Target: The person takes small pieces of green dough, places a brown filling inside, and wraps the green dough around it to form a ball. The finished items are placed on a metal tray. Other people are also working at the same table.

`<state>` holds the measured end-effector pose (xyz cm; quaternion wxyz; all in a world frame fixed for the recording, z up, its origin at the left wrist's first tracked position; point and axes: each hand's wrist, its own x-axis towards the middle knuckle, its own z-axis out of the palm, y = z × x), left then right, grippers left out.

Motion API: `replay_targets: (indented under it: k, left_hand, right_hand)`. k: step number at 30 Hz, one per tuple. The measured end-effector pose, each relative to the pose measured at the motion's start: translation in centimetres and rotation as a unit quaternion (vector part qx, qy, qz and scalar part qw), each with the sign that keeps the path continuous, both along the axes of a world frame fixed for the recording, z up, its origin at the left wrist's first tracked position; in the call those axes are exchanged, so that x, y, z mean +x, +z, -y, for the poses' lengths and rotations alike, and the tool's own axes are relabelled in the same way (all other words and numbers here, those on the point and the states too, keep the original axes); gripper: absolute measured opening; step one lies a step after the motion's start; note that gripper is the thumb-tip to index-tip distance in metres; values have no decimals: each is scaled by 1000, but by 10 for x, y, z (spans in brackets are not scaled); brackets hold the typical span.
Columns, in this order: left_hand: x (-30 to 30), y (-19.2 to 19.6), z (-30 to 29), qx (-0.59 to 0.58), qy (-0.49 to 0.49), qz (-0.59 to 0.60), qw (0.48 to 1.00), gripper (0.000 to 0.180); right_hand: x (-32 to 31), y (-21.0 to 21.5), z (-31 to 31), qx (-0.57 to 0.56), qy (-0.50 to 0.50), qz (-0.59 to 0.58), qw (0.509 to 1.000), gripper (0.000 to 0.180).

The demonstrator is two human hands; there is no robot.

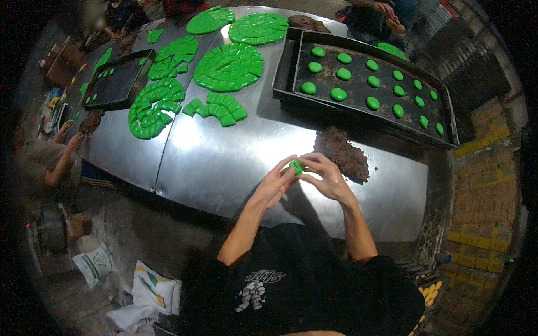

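Observation:
A small piece of green dough is pinched between the fingertips of both my hands above the steel table. My left hand grips it from the left, my right hand from the right. Just right of my hands lies a heap of dark brown filling. Beyond it a black baking tray holds several green dough balls in rows.
Flat green dough discs cut into small pieces cover the far left half of the table. A second black tray sits far left. Other people work at the left edge and far end. White sacks lie on the floor.

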<state>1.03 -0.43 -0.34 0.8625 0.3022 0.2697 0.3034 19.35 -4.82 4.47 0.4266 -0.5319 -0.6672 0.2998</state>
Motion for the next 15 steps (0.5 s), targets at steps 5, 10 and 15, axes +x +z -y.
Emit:
replay_targets:
  k: [5, 10, 15]
  left_hand:
    - [-2, 10, 2, -144, 66, 103, 982, 50]
    - [-4, -14, -1, 12, 167, 41, 985, 33]
    - [-15, 18, -6, 122, 124, -19, 985, 27]
  right_hand:
    - [-13, 7, -6, -74, -29, -19, 997, 28]
    - [-47, 17, -11, -6, -92, -18, 996, 23]
    - [-43, -3, -11, -54, -67, -43, 995, 23]
